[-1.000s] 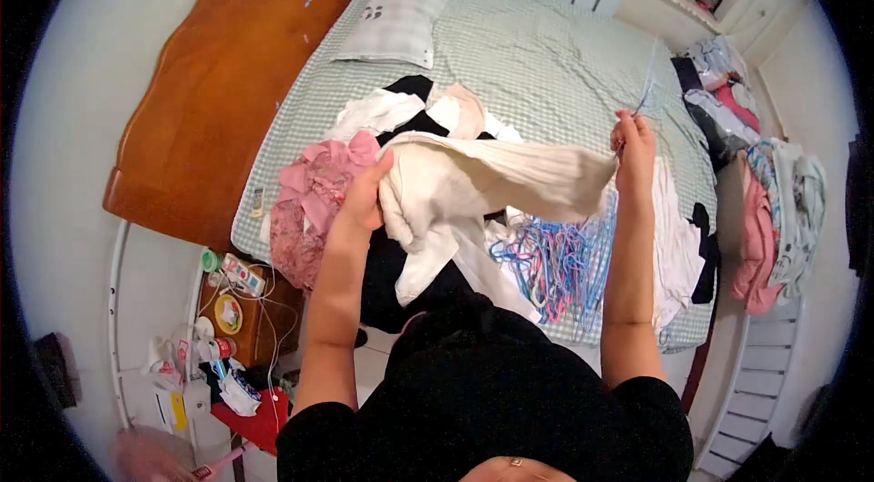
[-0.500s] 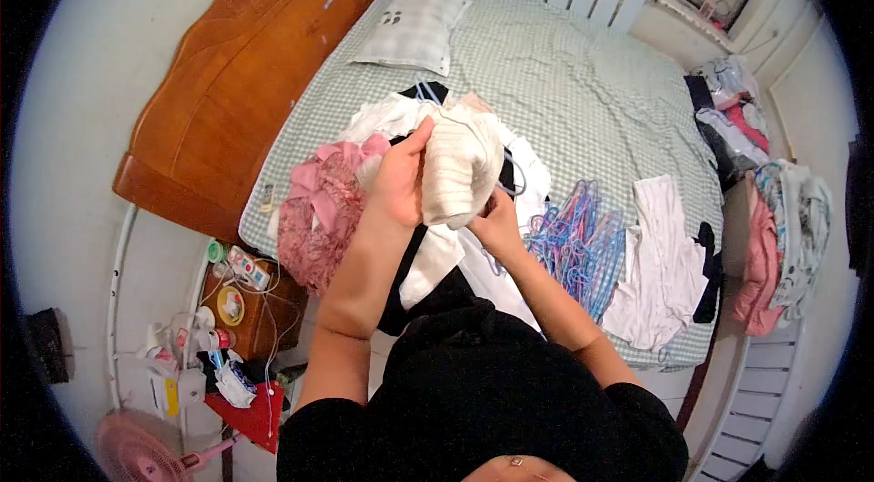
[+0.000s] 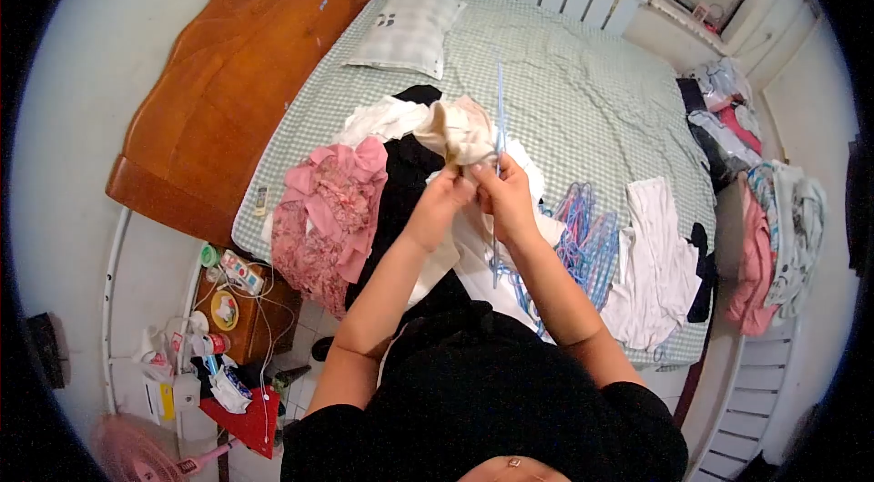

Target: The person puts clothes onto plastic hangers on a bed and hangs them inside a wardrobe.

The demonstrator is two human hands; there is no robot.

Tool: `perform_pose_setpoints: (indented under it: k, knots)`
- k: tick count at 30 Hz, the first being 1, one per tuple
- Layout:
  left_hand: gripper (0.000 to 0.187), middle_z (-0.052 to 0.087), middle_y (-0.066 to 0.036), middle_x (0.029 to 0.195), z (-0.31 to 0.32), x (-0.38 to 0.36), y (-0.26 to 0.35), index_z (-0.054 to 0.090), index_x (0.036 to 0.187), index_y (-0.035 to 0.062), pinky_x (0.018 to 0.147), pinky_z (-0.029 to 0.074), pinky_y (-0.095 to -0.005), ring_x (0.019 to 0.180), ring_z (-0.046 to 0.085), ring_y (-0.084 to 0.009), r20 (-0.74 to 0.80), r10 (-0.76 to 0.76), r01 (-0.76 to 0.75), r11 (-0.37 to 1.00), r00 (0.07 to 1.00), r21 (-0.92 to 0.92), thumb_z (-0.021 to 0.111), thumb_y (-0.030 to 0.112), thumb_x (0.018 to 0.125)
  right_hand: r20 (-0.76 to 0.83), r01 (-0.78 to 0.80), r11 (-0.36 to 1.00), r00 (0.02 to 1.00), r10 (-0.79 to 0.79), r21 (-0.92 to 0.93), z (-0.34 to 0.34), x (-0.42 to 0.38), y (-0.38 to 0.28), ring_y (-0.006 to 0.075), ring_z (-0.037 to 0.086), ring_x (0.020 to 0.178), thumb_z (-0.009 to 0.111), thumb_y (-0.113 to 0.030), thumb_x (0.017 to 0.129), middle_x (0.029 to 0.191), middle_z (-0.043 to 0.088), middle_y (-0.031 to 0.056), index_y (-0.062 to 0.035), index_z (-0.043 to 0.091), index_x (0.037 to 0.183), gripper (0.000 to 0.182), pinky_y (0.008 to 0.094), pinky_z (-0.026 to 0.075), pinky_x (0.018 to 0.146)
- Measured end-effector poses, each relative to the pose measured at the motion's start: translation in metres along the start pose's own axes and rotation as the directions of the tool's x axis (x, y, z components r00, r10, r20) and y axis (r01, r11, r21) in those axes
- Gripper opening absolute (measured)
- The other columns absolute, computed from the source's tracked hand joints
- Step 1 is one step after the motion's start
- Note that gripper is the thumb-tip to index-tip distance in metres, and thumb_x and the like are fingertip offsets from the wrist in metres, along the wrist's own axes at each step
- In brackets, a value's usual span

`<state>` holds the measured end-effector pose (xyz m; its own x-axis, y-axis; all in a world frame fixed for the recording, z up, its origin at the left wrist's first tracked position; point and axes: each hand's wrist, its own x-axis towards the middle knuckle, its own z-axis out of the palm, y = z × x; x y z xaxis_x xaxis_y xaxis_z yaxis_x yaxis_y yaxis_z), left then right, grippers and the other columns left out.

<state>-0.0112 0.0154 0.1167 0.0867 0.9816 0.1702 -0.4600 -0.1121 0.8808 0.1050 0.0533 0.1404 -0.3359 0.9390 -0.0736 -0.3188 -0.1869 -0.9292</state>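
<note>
A cream knitted garment (image 3: 466,129) is bunched up in front of me, over the clothes on the bed. My left hand (image 3: 444,198) is closed, pinching the garment's lower edge. Beside it my right hand (image 3: 503,194) is closed around a thin blue clothes hanger (image 3: 500,109), seen nearly edge-on, and touches the garment. Beneath and around my hands lie a black garment (image 3: 398,195) and a white garment (image 3: 382,121). Left of them is a pink ruffled garment (image 3: 328,209). Part of the garment's lower edge is hidden by my fingers.
Several blue and pink hangers (image 3: 583,225) lie heaped on the bed (image 3: 583,100), next to a flat white shirt (image 3: 651,263). A pillow (image 3: 407,36) rests near the wooden headboard (image 3: 246,72). A cluttered nightstand (image 3: 259,323) and a pink fan (image 3: 137,453) stand at left.
The cream garment, earlier draped upright over my left hand, is now lower and bunched. My right hand has risen beside my left hand, with the blue hanger now standing clear in it.
</note>
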Motion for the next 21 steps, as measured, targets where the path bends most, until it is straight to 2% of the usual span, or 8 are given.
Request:
perform_pose_setpoints:
  k: [2, 5, 10, 13, 16, 17, 20, 21]
  knots:
    - [0.045, 0.055, -0.006, 0.11, 0.002, -0.005, -0.002, 0.046, 0.121, -0.0009, 0.086, 0.04, -0.0275, 0.098, 0.052, -0.0129, -0.028, 0.002, 0.005, 0.97, 1.0, 0.241, 0.055, 0.028, 0.088, -0.031, 0.009, 1.0, 0.999, -0.01, -0.027, 0.004, -0.003, 0.003, 0.0009, 0.035, 0.044, 0.058, -0.017, 0.083, 0.058, 0.046, -0.0058, -0.0095, 0.055, 0.086, 0.008, 0.0171, 0.022, 0.038]
    - [0.031, 0.06, -0.004, 0.095, 0.0, -0.005, -0.007, 0.055, 0.108, -0.0009, 0.075, 0.043, -0.024, 0.082, 0.055, -0.0094, -0.182, -0.079, 0.108, 0.982, 0.98, 0.156, 0.056, 0.022, 0.087, 0.042, 0.019, 0.997, 0.999, -0.016, -0.078, 0.0, -0.006, 0.004, 0.0013, 0.035, 0.044, 0.055, -0.019, 0.087, 0.056, 0.044, -0.0058, -0.009, 0.056, 0.081, 0.011, 0.0176, 0.022, 0.038]
    - [0.017, 0.062, -0.001, 0.084, 0.002, -0.002, -0.005, 0.061, 0.093, 0.0003, 0.064, 0.043, -0.0209, 0.072, 0.054, -0.0063, -0.351, 0.011, 0.047, 0.987, 0.936, 0.156, 0.054, 0.014, 0.087, 0.005, -0.019, 0.996, 1.0, 0.019, -0.091, -0.017, -0.009, 0.008, 0.0011, 0.032, 0.044, 0.059, -0.024, 0.086, 0.055, 0.042, -0.0064, -0.009, 0.055, 0.079, 0.017, 0.0174, 0.021, 0.039]
    - [0.015, 0.062, -0.009, 0.071, -0.01, 0.003, -0.004, 0.061, 0.089, -0.0002, 0.058, 0.043, -0.0267, 0.063, 0.054, -0.0096, -0.396, 0.251, 0.045, 0.795, 0.883, 0.605, 0.057, 0.012, 0.082, -0.114, 0.037, 0.977, 0.992, -0.062, -0.212, -0.031, -0.014, 0.01, 0.0027, 0.031, 0.047, 0.057, -0.025, 0.086, 0.056, 0.041, -0.0074, -0.0087, 0.054, 0.069, 0.024, 0.0204, 0.022, 0.042]
    - [0.016, 0.063, -0.011, 0.073, -0.029, 0.009, 0.001, 0.061, 0.087, 0.0001, 0.058, 0.043, -0.0273, 0.063, 0.055, -0.0108, -0.447, 0.279, 0.123, 0.72, 0.85, 0.683, 0.058, 0.015, 0.081, -0.01, 0.197, 0.906, 0.976, -0.216, -0.376, -0.045, -0.032, 0.005, 0.0027, 0.029, 0.049, 0.051, -0.024, 0.089, 0.055, 0.037, -0.0071, -0.0065, 0.052, 0.069, 0.026, 0.0206, 0.023, 0.044]
    - [0.017, 0.062, -0.008, 0.07, -0.039, 0.014, -0.003, 0.06, 0.085, -0.0004, 0.058, 0.041, -0.0261, 0.062, 0.053, -0.0103, -0.485, 0.272, 0.092, 0.793, 0.831, 0.602, 0.057, 0.016, 0.081, -0.005, 0.194, 0.907, 0.977, -0.211, -0.374, -0.044, -0.038, 0.004, 0.0027, 0.029, 0.049, 0.051, -0.024, 0.089, 0.055, 0.037, -0.0071, -0.0065, 0.052, 0.069, 0.026, 0.0206, 0.023, 0.044]
    - [0.016, 0.057, -0.001, 0.069, -0.065, 0.03, -0.01, 0.06, 0.084, -0.0016, 0.058, 0.039, -0.0243, 0.063, 0.051, -0.0096, -0.616, 0.013, 0.056, 0.994, 0.788, 0.093, 0.055, 0.013, 0.08, -0.065, 0.172, 0.918, 0.976, -0.208, -0.359, -0.04, -0.053, -0.003, 0.0026, 0.031, 0.052, 0.048, -0.022, 0.091, 0.056, 0.037, -0.0062, -0.0038, 0.058, 0.08, 0.023, 0.0207, 0.024, 0.047]
    - [0.016, 0.057, -0.001, 0.069, -0.072, 0.033, -0.011, 0.06, 0.084, -0.0016, 0.058, 0.039, -0.0243, 0.063, 0.051, -0.0096, -0.621, 0.018, 0.054, 0.994, 0.784, 0.097, 0.055, 0.013, 0.08, -0.026, 0.119, 0.907, 0.99, -0.141, -0.404, -0.041, -0.059, -0.007, 0.0028, 0.032, 0.054, 0.046, -0.021, 0.091, 0.058, 0.038, -0.0059, -0.0032, 0.059, 0.088, 0.022, 0.0209, 0.025, 0.048]
